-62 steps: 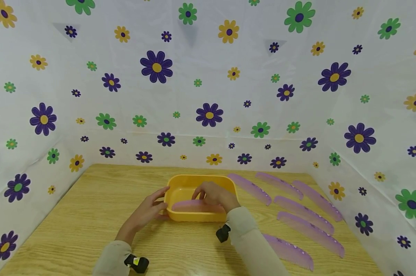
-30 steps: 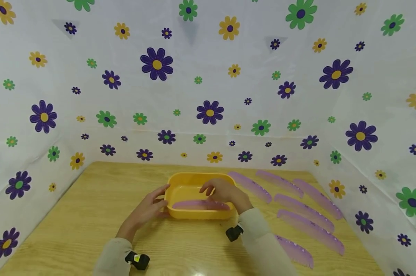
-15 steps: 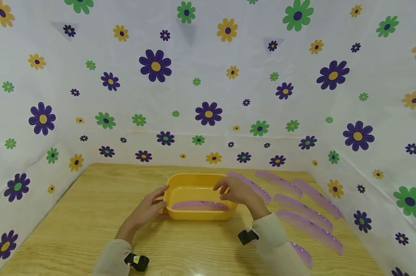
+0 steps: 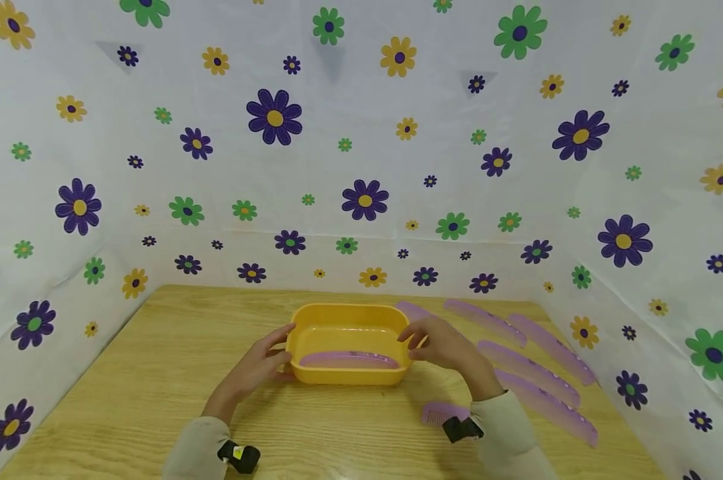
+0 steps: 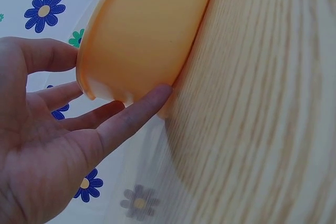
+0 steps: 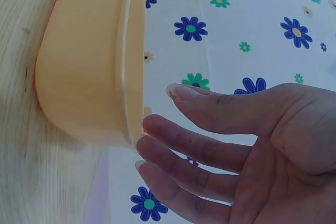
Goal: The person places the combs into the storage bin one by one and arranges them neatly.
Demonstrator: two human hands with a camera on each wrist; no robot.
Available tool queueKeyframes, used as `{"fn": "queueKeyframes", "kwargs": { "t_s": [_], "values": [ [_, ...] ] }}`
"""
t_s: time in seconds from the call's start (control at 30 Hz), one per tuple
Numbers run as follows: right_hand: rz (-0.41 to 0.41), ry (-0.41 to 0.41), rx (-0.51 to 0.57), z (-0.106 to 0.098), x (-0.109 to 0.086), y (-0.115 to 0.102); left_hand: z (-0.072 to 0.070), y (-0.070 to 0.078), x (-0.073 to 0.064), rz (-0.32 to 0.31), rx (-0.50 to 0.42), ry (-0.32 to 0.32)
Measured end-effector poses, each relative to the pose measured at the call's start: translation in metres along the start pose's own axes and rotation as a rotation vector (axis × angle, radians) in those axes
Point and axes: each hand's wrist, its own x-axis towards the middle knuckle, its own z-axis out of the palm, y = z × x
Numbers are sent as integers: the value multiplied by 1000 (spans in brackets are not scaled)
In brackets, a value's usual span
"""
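Purple comb [image 4: 349,361] lies in the yellow basin [image 4: 349,377] along the near wall, long axis left-right, dotted end pointing right. The left hand [image 4: 259,360], fingers spread, touches the basin's left end; the right hand [image 4: 442,343], loosely curved, holds nothing beside the right end.

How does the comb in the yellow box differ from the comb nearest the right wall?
The boxed comb is inside the yellow box; the wall-side comb lies on the table. In the head view, the boxed comb runs nearly level; the wall-side comb slants. The boxed comb's lower edge is hidden; the wall-side comb is uncovered. Both are purple.
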Motion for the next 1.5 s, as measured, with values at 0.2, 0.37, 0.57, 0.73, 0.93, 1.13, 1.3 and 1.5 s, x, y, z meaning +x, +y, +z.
{"fn": "queueKeyframes", "kwargs": {
  "t_s": [0.2,0.37,0.57,0.73,0.93,1.13,1.3,1.5],
  "values": [
    [24,-13,-1,-4,-18,5,3,1,2,-21,5,30],
    [22,-48,-6,-6,-31,13,3,3,1,-5,2,18],
    [8,-81,37,-6,-44,26,2,4,-3,-10,4,18],
    [41,-94,52,-7,-53,37,2,3,-2,-15,12,26],
    [15,-103,35,-8,-63,45,4,3,-1,-32,16,41],
    [28,-117,34,-9,-69,52,3,5,-2,-18,14,24],
    [66,-117,37,-12,-72,57,3,5,-1,-19,7,21],
    [59,-114,48,-15,-75,63,5,3,0,-33,11,51]
  ]
}}
